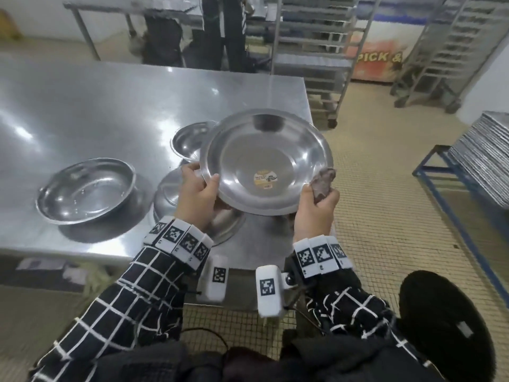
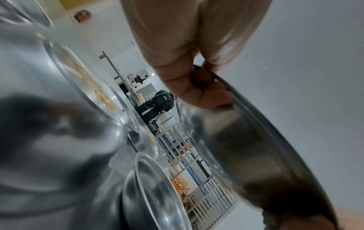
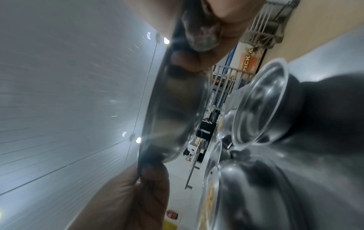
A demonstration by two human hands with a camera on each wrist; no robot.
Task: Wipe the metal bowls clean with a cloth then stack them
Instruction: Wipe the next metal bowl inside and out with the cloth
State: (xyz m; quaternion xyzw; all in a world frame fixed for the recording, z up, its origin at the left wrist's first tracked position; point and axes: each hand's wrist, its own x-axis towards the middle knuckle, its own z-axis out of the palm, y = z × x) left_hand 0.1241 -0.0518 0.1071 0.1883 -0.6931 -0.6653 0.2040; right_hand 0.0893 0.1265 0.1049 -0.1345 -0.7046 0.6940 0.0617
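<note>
Bowl [image 1: 265, 164], tilted toward me above the table [image 1: 82, 106], is clamped at its rim by my left grip [image 1: 197, 193], while my right grip [image 1: 316, 208] pinches the cloth [image 1: 323, 181] against the opposite rim.

Both hands hold a tilted bowl [image 1: 264, 164] above the steel surface [image 1: 96, 106], its inside with a yellow sticker [image 1: 265, 178] facing the camera. The left hand [image 1: 197, 193] grips the left rim, thumb inside. The right hand [image 1: 315, 209] grips the right rim with a brownish cloth [image 1: 323, 180]. Two bowls [image 1: 86, 190] [image 1: 188, 139] stand upright on the surface; an upturned one [image 1: 172, 194] lies under the hands.
</note>
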